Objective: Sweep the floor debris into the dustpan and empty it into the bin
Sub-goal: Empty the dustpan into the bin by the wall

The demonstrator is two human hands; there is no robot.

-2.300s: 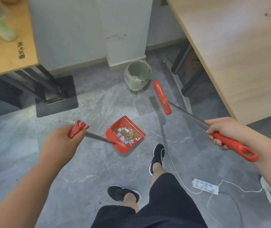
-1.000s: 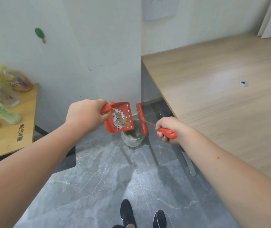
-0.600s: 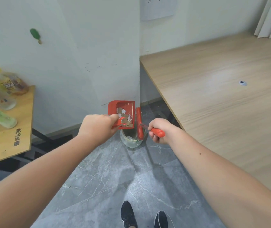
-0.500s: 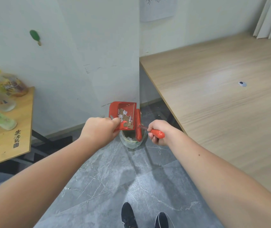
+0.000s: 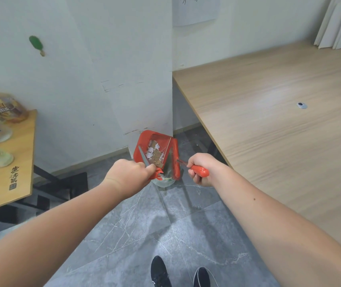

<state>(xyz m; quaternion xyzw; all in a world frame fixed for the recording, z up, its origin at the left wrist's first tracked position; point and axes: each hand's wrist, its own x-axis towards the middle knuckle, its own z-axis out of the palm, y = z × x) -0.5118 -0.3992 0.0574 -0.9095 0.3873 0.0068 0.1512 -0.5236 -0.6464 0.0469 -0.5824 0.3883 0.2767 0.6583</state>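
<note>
My left hand (image 5: 127, 174) grips the handle of the red dustpan (image 5: 144, 139), which is tipped steeply above the small pale bin (image 5: 164, 182) on the floor. White and brown paper scraps (image 5: 154, 153) still lie inside the pan. My right hand (image 5: 199, 167) holds the red handle of the brush (image 5: 174, 162), whose red head rests against the pan's right side. The bin is mostly hidden behind the pan, the brush and my left hand.
A large wooden table (image 5: 279, 129) fills the right side, its edge close to my right arm. A smaller wooden table (image 5: 10, 172) with bottles stands at left. A white wall corner (image 5: 144, 79) rises just behind the bin. My black shoes (image 5: 181, 274) stand on grey floor tiles.
I walked from the open floor to the bin and lifted the loaded pan over it. Over the last second the pan tilted steeper and the brush head moved against its right side.
</note>
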